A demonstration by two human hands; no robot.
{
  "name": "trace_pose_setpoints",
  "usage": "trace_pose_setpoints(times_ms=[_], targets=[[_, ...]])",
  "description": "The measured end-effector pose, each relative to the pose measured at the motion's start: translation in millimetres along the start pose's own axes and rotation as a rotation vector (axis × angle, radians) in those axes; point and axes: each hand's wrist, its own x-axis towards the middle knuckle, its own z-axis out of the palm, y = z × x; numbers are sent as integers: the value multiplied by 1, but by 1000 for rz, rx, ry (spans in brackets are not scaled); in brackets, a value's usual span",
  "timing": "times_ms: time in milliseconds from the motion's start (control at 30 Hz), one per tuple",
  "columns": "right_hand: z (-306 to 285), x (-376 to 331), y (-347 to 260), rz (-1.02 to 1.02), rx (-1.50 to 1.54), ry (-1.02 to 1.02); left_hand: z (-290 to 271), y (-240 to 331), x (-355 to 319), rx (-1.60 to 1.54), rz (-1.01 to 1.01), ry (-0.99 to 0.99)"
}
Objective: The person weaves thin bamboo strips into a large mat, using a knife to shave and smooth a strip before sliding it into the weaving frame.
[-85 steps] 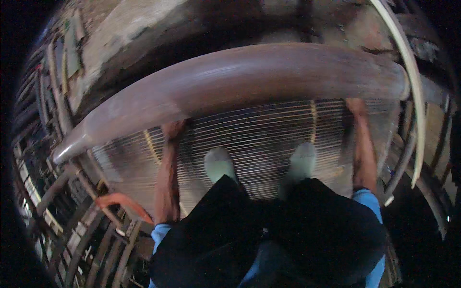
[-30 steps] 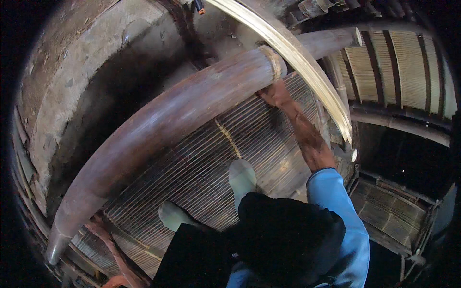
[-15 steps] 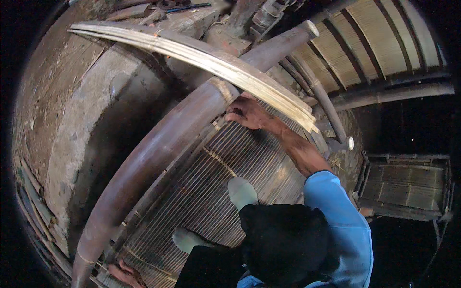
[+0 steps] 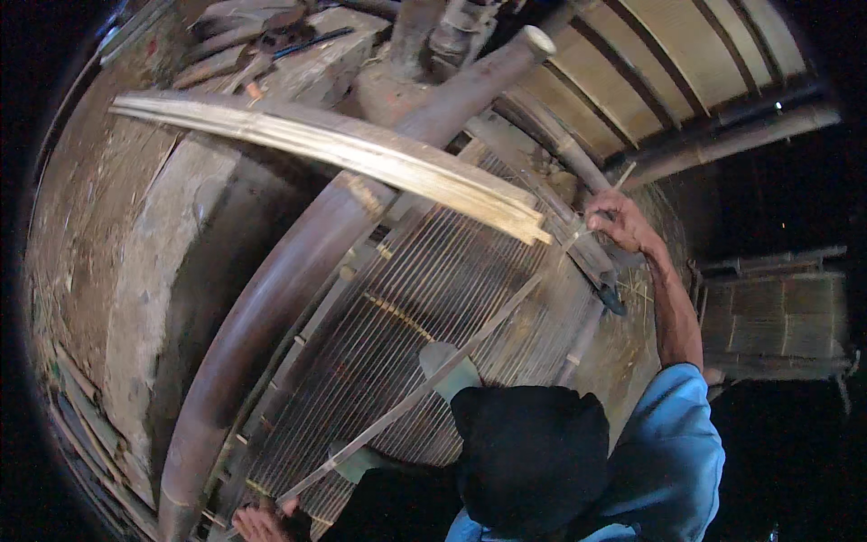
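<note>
A long, thin bamboo strip (image 4: 417, 394) runs diagonally across my body, above the slatted bamboo platform (image 4: 452, 271). At its upper right end, my right hand (image 4: 621, 221) pinches it between thumb and fingers, and a short tip sticks out beyond. Low at the left, my left hand (image 4: 260, 523) is closed at the strip's other end, partly cut off by the picture's edge. Ahead, a bundle of pale split bamboo strips (image 4: 352, 158) lies across a thick brown bamboo pole (image 4: 271, 334), touching neither hand.
My feet (image 4: 452, 369) stand on the slats. Left of the pole lies a concrete ledge (image 4: 149, 271) with a dark gap beside it. Several bamboo poles (image 4: 90, 425) lie at the far left. A woven bamboo panel (image 4: 623, 72) leans at the upper right; a bamboo bench (image 4: 772, 325) stands at the right.
My right hand has left the thick pole beside the bundle and swung out to the right. The bamboo strip is now stretched between both hands. My view has shifted slightly.
</note>
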Motion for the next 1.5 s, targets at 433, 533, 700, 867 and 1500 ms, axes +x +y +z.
trace_pose_setpoints(times_ms=[433,533,700,867,1500], targets=[[-102,26,-18,194,-147,-226,-132,-20,138,-306,309,-490],[-96,6,-61,68,-57,-90,-122,-16,146,-397,159,-429],[-42,-33,-109,-192,82,97,-75,25,188,-627,152,-354],[-12,-13,-201,-308,278,379,-48,73,246,-809,252,-284],[-21,-150,-208,-549,1439,962,-102,393,304,-1521,590,-32]])
